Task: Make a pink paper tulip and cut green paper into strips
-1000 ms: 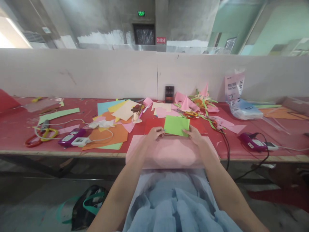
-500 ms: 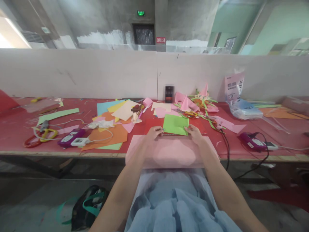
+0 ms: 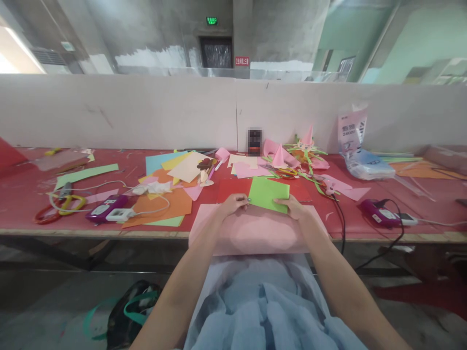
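Note:
A green sheet of paper [image 3: 269, 193] lies on a red sheet [image 3: 233, 187] and partly over a large pink sheet [image 3: 255, 232] at the near table edge. My left hand [image 3: 231, 204] pinches the green sheet's near left corner, fingers closed on it. My right hand [image 3: 296, 208] grips its near right corner the same way. The green sheet sits turned, its right corner closer to me.
Coloured paper scraps, scissors [image 3: 60, 204], a purple glue gun [image 3: 105, 209] with cable on the left. Pink paper cones and green strips [image 3: 299, 155] behind. A second purple device [image 3: 383, 214] and plastic packet [image 3: 361, 155] on the right. A dark bag [image 3: 127, 311] lies on the floor.
Both hands have drawn the green sheet slightly toward me and turned it, so it now overlaps the pink sheet.

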{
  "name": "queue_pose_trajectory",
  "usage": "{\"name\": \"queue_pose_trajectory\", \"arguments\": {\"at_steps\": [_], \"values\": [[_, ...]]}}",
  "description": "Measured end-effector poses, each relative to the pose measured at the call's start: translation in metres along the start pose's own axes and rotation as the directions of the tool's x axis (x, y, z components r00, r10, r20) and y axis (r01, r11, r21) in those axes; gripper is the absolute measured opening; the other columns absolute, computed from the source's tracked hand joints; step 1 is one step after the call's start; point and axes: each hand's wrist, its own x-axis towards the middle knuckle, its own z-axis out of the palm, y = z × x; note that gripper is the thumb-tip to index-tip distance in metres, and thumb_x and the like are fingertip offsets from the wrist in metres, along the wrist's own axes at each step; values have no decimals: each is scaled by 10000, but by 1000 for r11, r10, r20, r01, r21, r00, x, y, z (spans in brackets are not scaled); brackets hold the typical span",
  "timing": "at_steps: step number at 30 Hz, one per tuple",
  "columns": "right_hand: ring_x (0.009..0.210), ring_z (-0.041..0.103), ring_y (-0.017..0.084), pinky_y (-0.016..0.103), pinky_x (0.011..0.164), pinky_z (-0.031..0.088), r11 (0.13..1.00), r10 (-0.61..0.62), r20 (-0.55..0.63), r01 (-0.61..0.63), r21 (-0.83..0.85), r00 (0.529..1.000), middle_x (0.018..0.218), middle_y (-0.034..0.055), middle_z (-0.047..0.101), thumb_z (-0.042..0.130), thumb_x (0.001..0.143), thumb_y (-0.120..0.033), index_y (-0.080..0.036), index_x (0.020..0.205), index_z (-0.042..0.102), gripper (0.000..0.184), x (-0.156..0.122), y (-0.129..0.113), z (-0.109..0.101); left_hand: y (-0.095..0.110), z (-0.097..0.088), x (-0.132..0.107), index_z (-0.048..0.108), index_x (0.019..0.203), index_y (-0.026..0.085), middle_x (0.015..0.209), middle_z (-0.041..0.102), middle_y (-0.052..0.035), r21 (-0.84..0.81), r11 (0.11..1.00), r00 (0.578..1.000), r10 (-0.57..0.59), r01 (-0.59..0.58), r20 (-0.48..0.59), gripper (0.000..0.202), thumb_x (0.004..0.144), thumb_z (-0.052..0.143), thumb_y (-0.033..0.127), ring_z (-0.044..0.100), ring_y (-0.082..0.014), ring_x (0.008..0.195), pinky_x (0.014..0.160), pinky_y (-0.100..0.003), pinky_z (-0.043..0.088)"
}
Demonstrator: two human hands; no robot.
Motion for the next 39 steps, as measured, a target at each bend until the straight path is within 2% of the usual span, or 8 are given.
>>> {"name": "queue_pose_trajectory", "arguments": {"at_steps": [9,14,20,24,27,30,34,39], "values": [[895,620,226,372,797,490,971,-176,-26,178,161,984,958,41,670,732,558,-222,-238,1041,581,506,5,2,-4,-1,-2,1,484,564,155,507,496,32,14,1000,999,-19,19,-29,212,687,517,324,448,-81,492,532,-213,345],[865,625,223,354,743,503,978,-162,-90,172,117,983,994,35,658,737,554,-224,-238,1023,596,489,6,1,-4,-5,-3,4,482,575,159,495,485,32,-2,1000,999,-25,25,-37,228,678,523,357,453,-87,481,492,-212,335],[893,611,209,332,745,495,970,-226,-43,229,82,973,1017,44,648,713,595,-260,-210,938,623,358,12,5,-6,-8,-4,6,496,594,154,515,502,25,-9,999,998,-33,32,-58,247,700,508,377,452,-81,473,494,-212,343],[881,617,210,328,750,497,970,-226,-87,232,69,970,971,36,662,724,579,-270,-198,860,628,305,16,8,-9,-6,-5,6,505,589,151,523,512,20,-9,999,997,-46,46,-62,229,698,512,352,452,-78,484,514,-213,349],[893,617,215,341,763,503,970,-192,-98,204,129,976,966,36,663,725,581,-270,-205,925,613,367,14,7,-10,-3,-5,4,494,573,154,507,500,25,-10,999,997,-34,34,-62,218,681,532,339,455,-80,495,530,-214,351],[877,625,224,362,757,512,980,-81,-47,88,179,996,943,44,670,717,596,-266,-212,976,593,403,8,6,-11,0,-4,1,488,569,156,504,496,24,-22,1000,999,-12,11,-34,220,677,537,341,458,-84,504,532,-216,349],[843,635,233,379,751,514,991,42,-11,-41,130,999,908,53,679,713,594,-238,-208,993,587,419,3,7,-11,0,-1,-2,494,594,155,512,494,27,-32,999,999,-24,25,49,214,688,526,345,437,-79,474,501,-216,336],[877,622,217,365,758,504,992,-93,-70,99,80,993,980,33,662,729,555,-226,-248,1029,578,498,10,8,-17,-1,1,0,476,570,155,518,503,21,-4,999,998,-31,32,52,256,695,518,374,438,-78,464,490,-213,337]]}}
